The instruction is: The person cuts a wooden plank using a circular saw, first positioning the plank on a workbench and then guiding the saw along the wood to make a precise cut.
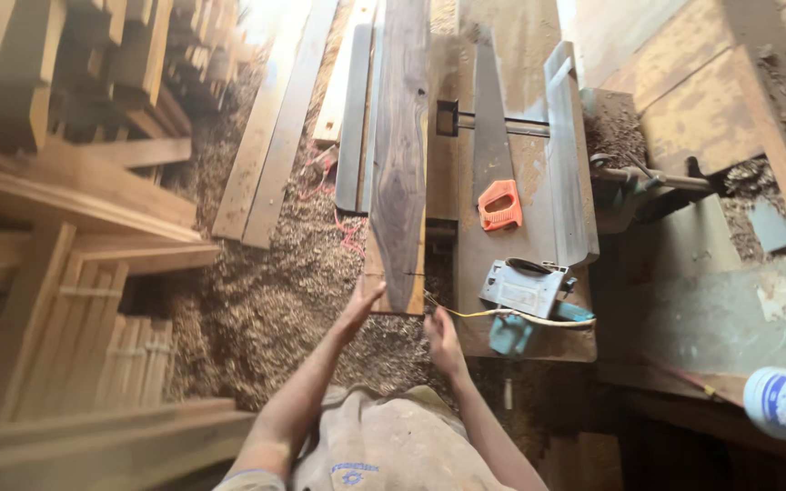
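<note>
The long dark plank [399, 145] runs away from the person, its long axis nearly straight up the view, with the far end leaning off past the top edge and the near end just in front of the chest. It lies along the left edge of the workbench [520, 191], partly hanging over the shavings-covered floor [266, 309] on that side.

The left hand [357, 309] presses flat against the plank's near left corner, fingers spread. The right hand [441, 341] is just below the near end, open and apart from the left; I cannot tell whether it touches the wood.

With so much of the plank off the bench edge and only one palm clearly on it, it could tip or slide off to the left into the shavings. On the bench to the right of the plank lie a handsaw with an orange handle [499, 204] and a grey power planer [525, 286]; a swing of the near end rightward could knock the planer, whose cord [502, 314] trails close under the plank's end and could snag.
</note>
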